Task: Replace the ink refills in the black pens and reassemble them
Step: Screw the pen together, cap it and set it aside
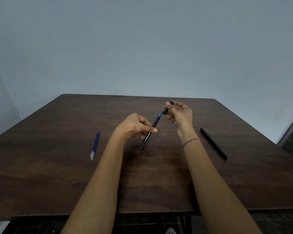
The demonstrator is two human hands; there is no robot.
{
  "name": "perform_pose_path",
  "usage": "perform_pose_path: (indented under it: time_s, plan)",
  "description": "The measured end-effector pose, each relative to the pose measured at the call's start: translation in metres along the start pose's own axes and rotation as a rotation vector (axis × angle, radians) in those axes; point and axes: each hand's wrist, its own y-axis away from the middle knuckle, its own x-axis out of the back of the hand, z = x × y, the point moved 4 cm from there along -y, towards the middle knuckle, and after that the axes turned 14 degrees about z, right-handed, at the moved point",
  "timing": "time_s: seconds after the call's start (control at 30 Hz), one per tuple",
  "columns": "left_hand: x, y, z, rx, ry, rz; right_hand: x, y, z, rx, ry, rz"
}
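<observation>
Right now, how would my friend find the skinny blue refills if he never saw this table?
Start at the dark wooden table. On its left part, outside the left hand, two refills lie side by side. They are thin and blue with pale near ends, unlike the thick black pen lying on the right.

Dim, flat indoor light with no clear source, grey-blue wall (142, 48) darkening toward the upper corners, dark table (75, 183) with a dull sheen and faint, soft shadows, wide-angle bowing at the edges, slight softness throughout, lying black pen (213, 143) nearly lost against the wood.
</observation>
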Motion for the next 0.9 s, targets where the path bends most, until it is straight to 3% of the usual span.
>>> perform_pose_path:
  time_s: [0.9]
  plan:
    - [0.002, 0.002, 0.006, -0.042, 0.081, 0.118, -0.016, 0.006, 0.011, 0.091, 0.219, -0.194]
